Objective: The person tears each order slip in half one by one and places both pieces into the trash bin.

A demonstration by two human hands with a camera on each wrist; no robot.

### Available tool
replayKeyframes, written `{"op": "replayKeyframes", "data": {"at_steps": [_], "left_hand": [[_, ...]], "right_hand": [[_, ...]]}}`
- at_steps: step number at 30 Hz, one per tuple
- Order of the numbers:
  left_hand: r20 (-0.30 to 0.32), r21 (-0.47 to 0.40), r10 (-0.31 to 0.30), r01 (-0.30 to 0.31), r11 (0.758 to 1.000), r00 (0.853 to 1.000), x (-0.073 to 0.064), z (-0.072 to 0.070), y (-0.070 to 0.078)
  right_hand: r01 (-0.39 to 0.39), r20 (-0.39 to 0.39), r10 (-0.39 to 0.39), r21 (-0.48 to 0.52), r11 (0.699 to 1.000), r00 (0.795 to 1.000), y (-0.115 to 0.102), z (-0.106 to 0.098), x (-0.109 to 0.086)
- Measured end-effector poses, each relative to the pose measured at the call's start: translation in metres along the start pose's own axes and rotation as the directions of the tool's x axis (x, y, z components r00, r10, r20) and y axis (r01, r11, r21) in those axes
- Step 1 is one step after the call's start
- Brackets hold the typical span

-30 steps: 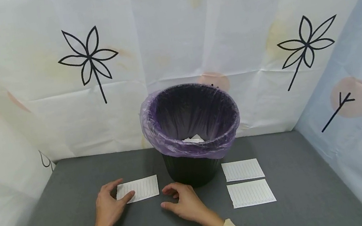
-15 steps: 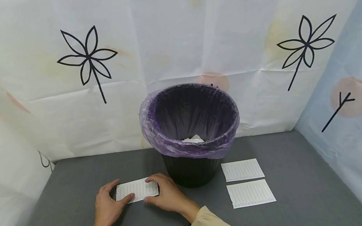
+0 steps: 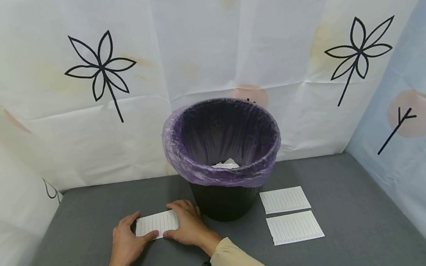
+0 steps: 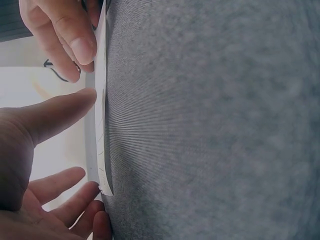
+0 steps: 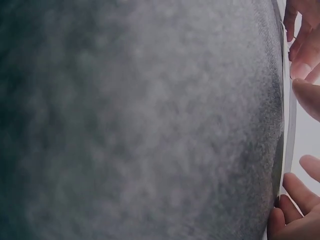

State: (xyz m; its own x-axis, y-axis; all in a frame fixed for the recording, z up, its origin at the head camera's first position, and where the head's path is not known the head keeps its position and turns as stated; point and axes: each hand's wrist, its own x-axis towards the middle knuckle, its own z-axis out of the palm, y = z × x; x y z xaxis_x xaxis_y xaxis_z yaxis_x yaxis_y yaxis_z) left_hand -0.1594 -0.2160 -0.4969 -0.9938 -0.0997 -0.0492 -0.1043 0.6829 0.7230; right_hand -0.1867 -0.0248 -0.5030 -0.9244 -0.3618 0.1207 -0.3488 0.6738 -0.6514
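In the head view a small lined white sheet of paper lies flat on the grey table, one hand at each end. My left hand spreads round the left end, thumb over the near edge and fingertips at the far edge. My right hand covers the right end, thumb at the near edge and index finger at the far corner. The left wrist view shows the paper edge-on, with the left thumb resting at it and its fingers extended.
A black bin with a purple liner stands right behind the hands, white paper pieces inside. Two more lined sheets lie to its right, a far one and a near one. A patterned white curtain hangs behind.
My right hand has moved left from beside the bin onto the right end of the sheet, covering more of it. My left hand has stayed nearly in place.
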Motion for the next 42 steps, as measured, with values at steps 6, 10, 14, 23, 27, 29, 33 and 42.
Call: {"op": "replayKeyframes", "data": {"at_steps": [6, 10, 14, 23, 27, 29, 33, 42], "left_hand": [[0.003, 0.025, 0.022, -0.022, 0.999, 1.0, 0.0003, 0.0002, 0.0004], [-0.001, 0.053, 0.023, -0.023, 0.998, 1.0, 0.0002, 0.0005, 0.0026], [-0.003, 0.069, 0.021, -0.021, 0.997, 1.0, 0.0016, 0.0007, 0.0033], [-0.037, 0.032, 0.092, -0.091, 0.995, 0.995, 0.0057, 0.003, -0.0004], [-0.023, -0.034, 0.082, -0.083, 0.996, 0.996, 0.0074, 0.0026, -0.0017], [-0.008, -0.076, 0.065, -0.065, 0.995, 0.998, 0.0079, 0.0021, -0.0021], [0.017, -0.151, 0.05, -0.047, 0.987, 0.999, 0.0092, 0.0011, -0.0022], [0.097, -0.286, -0.015, 0.042, 0.957, 0.995, 0.0076, 0.0022, -0.0021]], "right_hand": [[-0.003, -0.022, 0.002, -0.03, 1.0, 1.0, 0.0004, 0.0027, 0.0007], [-0.007, -0.033, 0.006, -0.037, 0.999, 0.999, -0.0002, 0.0032, 0.0008], [-0.021, -0.039, 0.02, -0.029, 0.999, 0.999, -0.0012, 0.0033, 0.001], [-0.05, -0.087, 0.05, 0.0, 0.999, 0.995, -0.0017, 0.0043, 0.0017], [-0.06, -0.085, 0.061, 0.017, 0.998, 0.995, -0.0017, 0.0032, 0.0013], [-0.057, -0.082, 0.06, 0.04, 0.998, 0.995, -0.0015, 0.0028, 0.0008], [-0.059, -0.07, 0.067, 0.106, 0.993, 0.995, -0.0005, 0.0026, 0.0006], [-0.035, -0.025, 0.047, 0.341, 0.939, 0.999, -0.0003, -0.0026, -0.0015]]}}
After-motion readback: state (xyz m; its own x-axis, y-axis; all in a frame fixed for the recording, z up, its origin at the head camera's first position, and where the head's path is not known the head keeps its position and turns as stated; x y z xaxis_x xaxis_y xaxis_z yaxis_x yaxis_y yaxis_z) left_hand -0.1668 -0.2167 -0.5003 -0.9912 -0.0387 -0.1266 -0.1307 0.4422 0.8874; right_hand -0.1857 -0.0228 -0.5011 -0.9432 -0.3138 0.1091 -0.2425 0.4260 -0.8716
